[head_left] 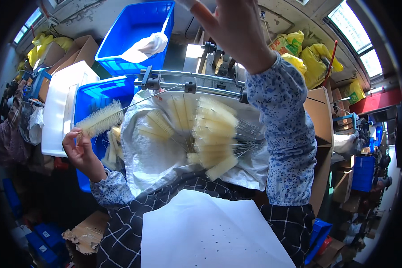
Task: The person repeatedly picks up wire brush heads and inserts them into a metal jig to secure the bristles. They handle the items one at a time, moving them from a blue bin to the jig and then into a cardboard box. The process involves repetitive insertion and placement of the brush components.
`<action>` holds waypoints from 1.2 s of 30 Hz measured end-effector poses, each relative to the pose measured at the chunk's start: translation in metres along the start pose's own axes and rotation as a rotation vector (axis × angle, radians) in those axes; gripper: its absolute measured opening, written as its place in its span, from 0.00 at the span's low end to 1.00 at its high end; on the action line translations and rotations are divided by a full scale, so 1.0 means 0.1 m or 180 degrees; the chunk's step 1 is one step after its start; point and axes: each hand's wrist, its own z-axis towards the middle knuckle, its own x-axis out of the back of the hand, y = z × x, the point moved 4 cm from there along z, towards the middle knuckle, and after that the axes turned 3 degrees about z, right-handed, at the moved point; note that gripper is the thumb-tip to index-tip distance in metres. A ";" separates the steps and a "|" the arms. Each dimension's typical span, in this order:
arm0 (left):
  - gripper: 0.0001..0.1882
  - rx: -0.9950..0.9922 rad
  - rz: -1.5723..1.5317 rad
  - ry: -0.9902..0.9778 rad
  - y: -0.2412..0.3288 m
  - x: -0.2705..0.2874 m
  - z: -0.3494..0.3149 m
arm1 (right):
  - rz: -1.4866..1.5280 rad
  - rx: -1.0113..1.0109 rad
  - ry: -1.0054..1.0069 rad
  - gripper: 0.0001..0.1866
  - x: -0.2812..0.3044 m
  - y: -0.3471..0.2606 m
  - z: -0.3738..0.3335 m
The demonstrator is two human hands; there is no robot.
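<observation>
My left hand (81, 154) pinches the tip of a pale bristle brush (102, 119) between thumb and fingers. The brush slants up to the right, and its thin wire stem reaches the metal rod fixture (190, 87). My right hand (239, 33) is raised at the top, beyond the fixture; its thumb sticks out, but the other fingers are cut off by the upper edge. Between my arms, a fanned pile of similar brushes (214, 131) lies on a white cloth (140, 165), their wire stems pointing mostly right.
A blue bin (82, 174) at the left holds more brushes, beside a white box (58, 111). Farther back stands a second blue bin (116, 33) with a white cap (147, 47). A cardboard box (319, 116) is close beyond my right forearm; yellow bags (317, 62) sit behind.
</observation>
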 end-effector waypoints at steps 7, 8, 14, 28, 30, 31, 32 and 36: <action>0.11 0.0151 -0.0621 -0.0525 0.14 -0.49 -0.12 | 0.2708 -0.2641 -0.4207 0.25 0.32 -0.82 -0.86; 0.11 0.0163 -0.0751 -0.0703 0.18 -0.66 -0.20 | 0.2863 -0.2866 -0.4789 0.26 0.43 -0.91 -1.03; 0.13 -0.0164 -0.1237 -0.2167 0.60 -1.51 -0.83 | 0.4523 -0.5194 -0.3348 0.27 1.01 -1.17 -1.53; 0.21 -0.1006 -0.0032 -0.3160 0.88 -2.37 -0.87 | 0.3065 -0.4878 -0.2542 0.18 1.42 -0.42 -2.05; 0.24 -0.1179 0.0394 -0.3677 0.84 -2.56 -0.85 | 0.0406 -0.2867 -0.2703 0.20 1.34 0.03 -2.24; 0.25 -0.1290 0.0534 -0.4182 0.80 -2.69 -0.91 | -0.0145 -0.2740 -0.2800 0.21 1.29 0.23 -2.45; 0.26 -0.1429 0.0724 -0.4662 0.77 -2.79 -0.94 | -0.0670 -0.2574 -0.2839 0.21 1.22 0.40 -2.62; 0.42 -0.1657 0.2468 -0.6068 0.23 -3.18 -1.20 | -0.1278 -0.2592 -0.2887 0.19 0.99 0.76 -3.00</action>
